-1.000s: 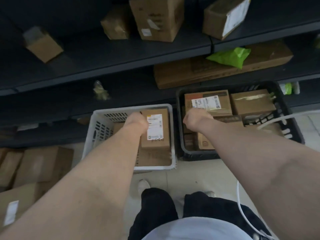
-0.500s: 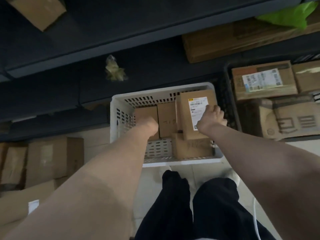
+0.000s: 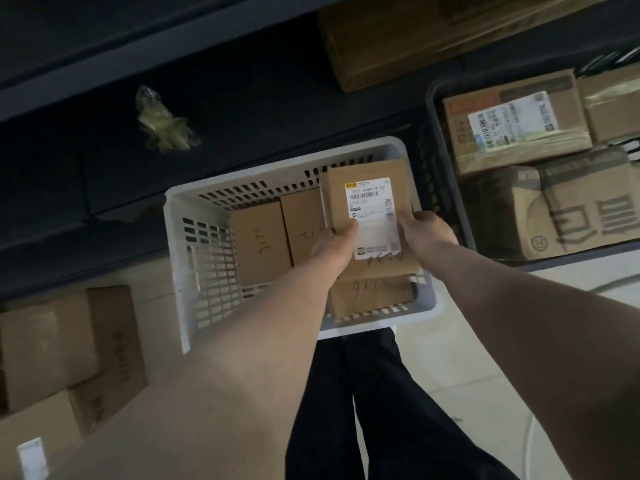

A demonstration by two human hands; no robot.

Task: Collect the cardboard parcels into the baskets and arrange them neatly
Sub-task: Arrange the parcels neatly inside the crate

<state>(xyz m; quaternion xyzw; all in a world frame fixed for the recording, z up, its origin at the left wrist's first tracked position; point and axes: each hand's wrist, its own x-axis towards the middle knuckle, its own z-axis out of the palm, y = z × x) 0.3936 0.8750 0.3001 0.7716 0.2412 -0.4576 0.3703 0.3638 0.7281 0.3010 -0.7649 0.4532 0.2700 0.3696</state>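
A white slotted basket (image 3: 194,271) stands on the floor in front of me. Inside it lie two small brown parcels (image 3: 259,244) side by side with handwriting on top, and another parcel (image 3: 370,292) at the near right. Over the basket's right side I hold a flat cardboard parcel with a white shipping label (image 3: 370,202). My left hand (image 3: 332,244) grips its near left edge, thumb on top. My right hand (image 3: 426,233) grips its near right edge. A dark basket (image 3: 436,161) to the right holds larger parcels (image 3: 512,123).
Dark shelving runs along the back, with a crumpled clear wrapper (image 3: 162,123) on one shelf and a long flat carton (image 3: 398,39) higher up. Stacked cardboard boxes (image 3: 69,344) sit on the floor at the left. My legs (image 3: 363,410) are just behind the white basket.
My left hand moved right from the small parcels and took hold of the labelled parcel. Both hands now hold it, raised slightly over the basket's right side. The view shifted closer.
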